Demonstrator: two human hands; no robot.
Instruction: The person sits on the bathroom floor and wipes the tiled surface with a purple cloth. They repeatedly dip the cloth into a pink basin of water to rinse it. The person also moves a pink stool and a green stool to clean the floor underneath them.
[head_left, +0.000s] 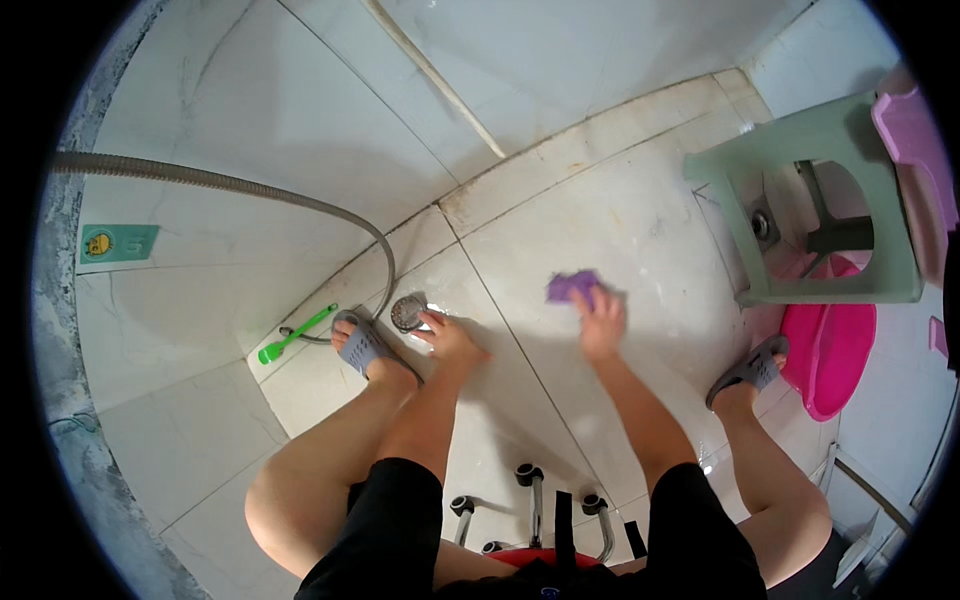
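Observation:
My left hand (452, 341) is low over the pale tiled floor, its fingertips at the edge of a round shower head (409, 313). Whether the fingers grip it cannot be made out. A grey metal shower hose (330, 209) curves down the wall towards it. My right hand (602, 322), slightly blurred, holds a purple cloth or scouring pad (571, 287) against the floor tiles (540, 247). Wet patches shine around the shower head. A green long-handled brush (296, 335) leans near the wall, beyond my left slipper (364, 345).
At the right stands a pale green plastic stool (810, 135) over a floor drain (760, 223). A bright pink basin (829, 360) lies beside my right slipper (750, 371). Beneath me are the wheeled metal legs (535, 502) of a red seat. A thin pole (435, 75) rests against the wall.

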